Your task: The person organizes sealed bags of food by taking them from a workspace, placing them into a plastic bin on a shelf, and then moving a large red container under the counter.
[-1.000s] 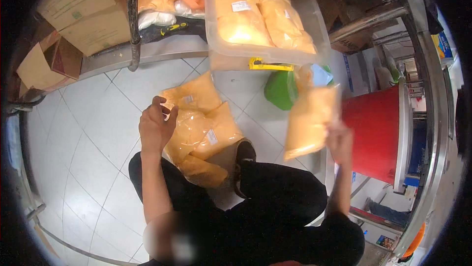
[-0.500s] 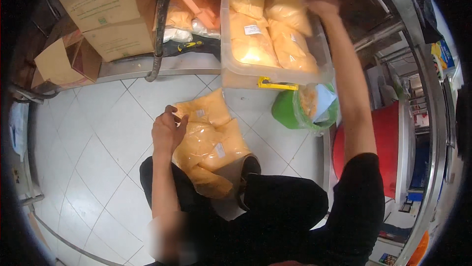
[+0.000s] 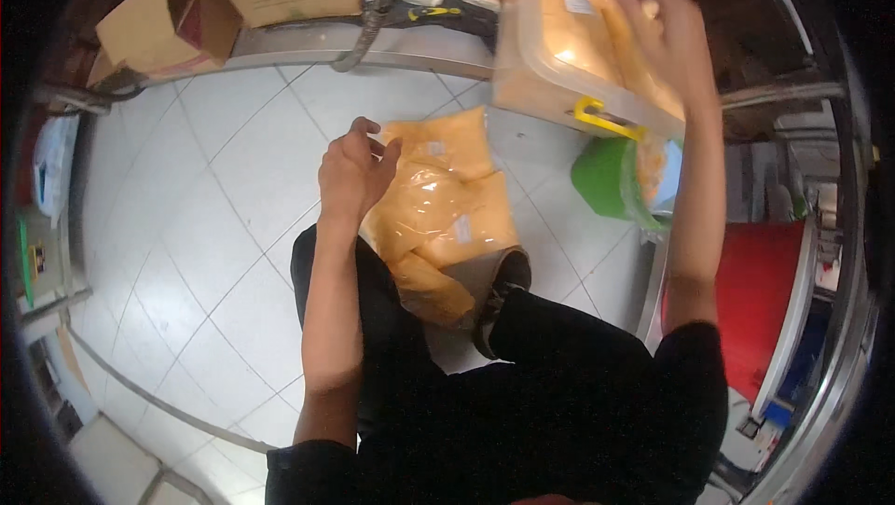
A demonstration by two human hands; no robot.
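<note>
Several clear plastic bags of orange-yellow contents, with white labels, lie heaped on the floor before my knees. My left hand hovers at the heap's upper left edge, fingers loosely bent and apart, with nothing in it. Farther off to the right is a translucent plastic bin with a yellow latch. More of the same orange-yellow bags fill it. Over the bin's right side reaches my right hand, blurred, its fingers stretched and apart above the bags. Whether it touches them is hard to tell.
A green bucket with a plastic liner stands below the bin. Cardboard boxes sit on a low shelf at the upper left, beside a dark upright pole. A red container is at my right. My shoe adjoins the heap.
The view has shifted, so the scene sits higher and farther right. My right hand has come from beyond the bin's far right corner to above its bags. My left hand stays by the heap.
</note>
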